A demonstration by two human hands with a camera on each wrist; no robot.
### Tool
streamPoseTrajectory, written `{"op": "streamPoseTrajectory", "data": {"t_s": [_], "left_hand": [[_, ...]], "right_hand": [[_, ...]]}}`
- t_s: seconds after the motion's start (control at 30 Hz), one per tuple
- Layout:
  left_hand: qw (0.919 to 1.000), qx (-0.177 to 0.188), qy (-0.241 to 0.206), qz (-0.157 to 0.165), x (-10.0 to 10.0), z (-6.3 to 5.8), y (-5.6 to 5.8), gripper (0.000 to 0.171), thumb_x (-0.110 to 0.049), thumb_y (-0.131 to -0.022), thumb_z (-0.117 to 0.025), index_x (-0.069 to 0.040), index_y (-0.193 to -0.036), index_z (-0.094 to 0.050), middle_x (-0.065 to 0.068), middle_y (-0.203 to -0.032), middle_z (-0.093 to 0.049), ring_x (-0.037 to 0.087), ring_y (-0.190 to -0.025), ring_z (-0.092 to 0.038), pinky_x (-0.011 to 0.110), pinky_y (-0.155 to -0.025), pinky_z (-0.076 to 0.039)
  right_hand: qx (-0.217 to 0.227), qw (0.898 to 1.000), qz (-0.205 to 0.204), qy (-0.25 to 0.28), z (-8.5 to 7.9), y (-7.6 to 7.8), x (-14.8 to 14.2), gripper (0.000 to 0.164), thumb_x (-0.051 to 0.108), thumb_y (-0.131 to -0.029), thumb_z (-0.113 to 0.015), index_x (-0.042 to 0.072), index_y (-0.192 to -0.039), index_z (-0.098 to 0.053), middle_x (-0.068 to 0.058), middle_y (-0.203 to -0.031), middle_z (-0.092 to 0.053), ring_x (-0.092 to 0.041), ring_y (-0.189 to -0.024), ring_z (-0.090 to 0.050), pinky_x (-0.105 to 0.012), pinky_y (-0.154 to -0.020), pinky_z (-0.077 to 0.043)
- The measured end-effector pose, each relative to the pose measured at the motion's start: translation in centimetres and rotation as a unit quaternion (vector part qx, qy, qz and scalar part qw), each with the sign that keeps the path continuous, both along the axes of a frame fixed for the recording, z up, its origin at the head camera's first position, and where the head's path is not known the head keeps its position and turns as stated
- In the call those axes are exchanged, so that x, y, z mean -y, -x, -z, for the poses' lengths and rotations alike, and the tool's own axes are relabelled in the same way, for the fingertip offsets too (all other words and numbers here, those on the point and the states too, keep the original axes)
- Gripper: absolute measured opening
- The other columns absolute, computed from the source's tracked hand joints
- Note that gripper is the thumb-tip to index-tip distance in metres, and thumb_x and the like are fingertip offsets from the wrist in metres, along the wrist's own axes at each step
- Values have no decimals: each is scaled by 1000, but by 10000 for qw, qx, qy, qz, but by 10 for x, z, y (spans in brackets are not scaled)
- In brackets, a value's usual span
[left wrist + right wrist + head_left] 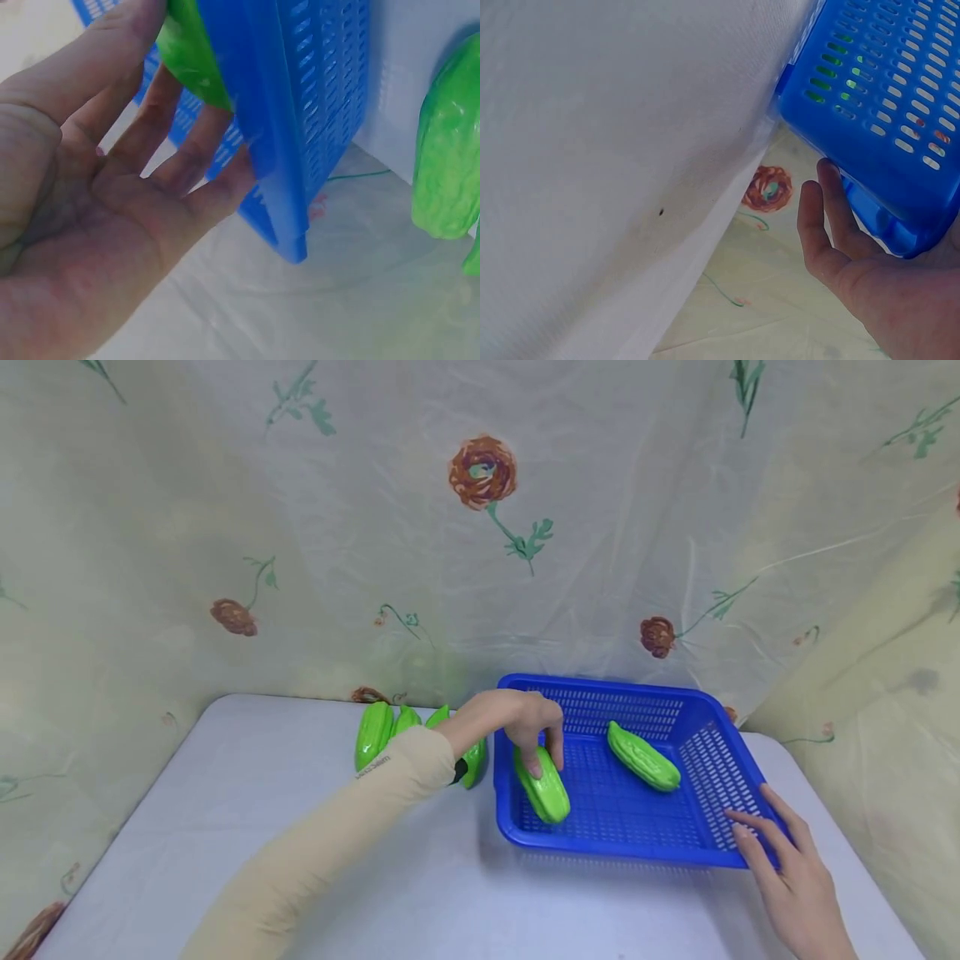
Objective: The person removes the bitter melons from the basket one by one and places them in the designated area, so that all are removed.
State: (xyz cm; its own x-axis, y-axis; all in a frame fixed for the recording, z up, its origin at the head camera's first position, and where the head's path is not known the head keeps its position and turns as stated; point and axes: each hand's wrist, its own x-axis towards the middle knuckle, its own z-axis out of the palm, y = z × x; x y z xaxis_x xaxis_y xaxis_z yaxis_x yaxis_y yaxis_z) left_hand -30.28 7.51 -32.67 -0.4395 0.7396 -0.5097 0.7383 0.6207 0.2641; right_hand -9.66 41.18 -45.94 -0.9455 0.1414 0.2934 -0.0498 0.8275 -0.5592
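My left hand reaches into the left end of a blue plastic basket and grips a glossy, ridged green bitter melon between thumb and fingers. In the left wrist view the basket wall hides much of that bitter melon. A second bitter melon lies slantwise on the basket floor, right of centre. At the basket's front right corner my right hand rests on the rim, its fingers spread and fairly straight. Two of its fingers show beside the corner in the right wrist view.
Left of the basket, several more bitter melons lie side by side near the table's back edge, partly hidden by my left forearm. A white cloth covers the table. A flowered curtain hangs behind and at both sides.
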Motion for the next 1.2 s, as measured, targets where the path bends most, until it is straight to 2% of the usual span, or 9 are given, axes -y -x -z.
{"op": "streamPoseTrajectory", "data": {"t_s": [0.23,0.47,0.53,0.67,0.77,0.83,1.0,1.1,1.2], "left_hand": [[9928,-48,-1194,73,25,-5,-6,31,-27,-93,-87,-26,-124,-83,-7,-133,-78,17,-133,-65,27,-108,-53],[9843,155,-1759,-75,54,-14,-6,34,-27,-96,-84,-25,-130,-80,-4,-143,-71,20,-134,-67,33,-115,-53],[9804,228,-1950,-144,62,-16,-10,34,-26,-97,-83,-25,-131,-79,-4,-144,-71,21,-135,-67,35,-117,-53],[9691,294,-2430,-290,79,-15,-18,35,-25,-99,-81,-22,-133,-78,-3,-142,-72,21,-136,-66,31,-116,-53],[9552,282,-2881,-614,97,-8,-25,37,-26,-102,-77,-21,-138,-75,0,-144,-70,22,-136,-65,32,-113,-55],[9410,284,-3235,-955,113,1,-30,39,-26,-105,-73,-21,-143,-71,2,-148,-67,24,-137,-64,37,-112,-55],[8930,130,-4138,-1765,161,30,-39,42,-23,-110,-64,-11,-151,-63,9,-152,-64,31,-139,-61,50,-113,-54],[8733,-121,-4325,-2240,190,46,-40,43,-24,-111,-62,-9,-152,-60,10,-152,-65,31,-135,-62,47,-110,-55],[8588,-155,-4215,-2909,219,58,-42,45,-28,-112,-61,-12,-153,-57,12,-149,-64,28,-126,-64,42,-101,-56]], "right_hand": [[-64,10000,39,22,0,-1,1,39,28,-115,-49,6,-142,-66,-17,-179,-25,-64,-156,-26,-89,-113,-23],[16,10000,79,-16,-1,1,1,40,29,-116,-48,6,-143,-65,-17,-179,-24,-63,-157,-25,-89,-112,-23],[120,9998,121,-33,-2,1,0,41,30,-116,-47,5,-144,-64,-17,-180,-21,-63,-157,-23,-90,-112,-23],[293,9994,144,-61,-2,0,1,44,31,-117,-45,4,-146,-62,-19,-180,-18,-65,-157,-22,-90,-113,-22],[197,9997,129,-46,-2,0,1,42,30,-116,-46,4,-145,-63,-19,-180,-21,-64,-157,-24,-90,-113,-23],[169,9998,118,-32,-1,0,1,42,30,-116,-47,4,-145,-63,-18,-180,-21,-64,-157,-23,-90,-113,-22],[137,9999,100,-28,-1,0,0,42,29,-116,-47,4,-145,-63,-18,-180,-21,-64,-157,-23,-90,-113,-22],[40,10000,77,7,0,0,0,40,28,-116,-48,4,-143,-64,-18,-180,-22,-64,-157,-24,-89,-114,-21],[-60,10000,49,57,1,0,1,38,27,-115,-49,5,-142,-66,-16,-179,-24,-63,-158,-25,-89,-115,-21]]}}
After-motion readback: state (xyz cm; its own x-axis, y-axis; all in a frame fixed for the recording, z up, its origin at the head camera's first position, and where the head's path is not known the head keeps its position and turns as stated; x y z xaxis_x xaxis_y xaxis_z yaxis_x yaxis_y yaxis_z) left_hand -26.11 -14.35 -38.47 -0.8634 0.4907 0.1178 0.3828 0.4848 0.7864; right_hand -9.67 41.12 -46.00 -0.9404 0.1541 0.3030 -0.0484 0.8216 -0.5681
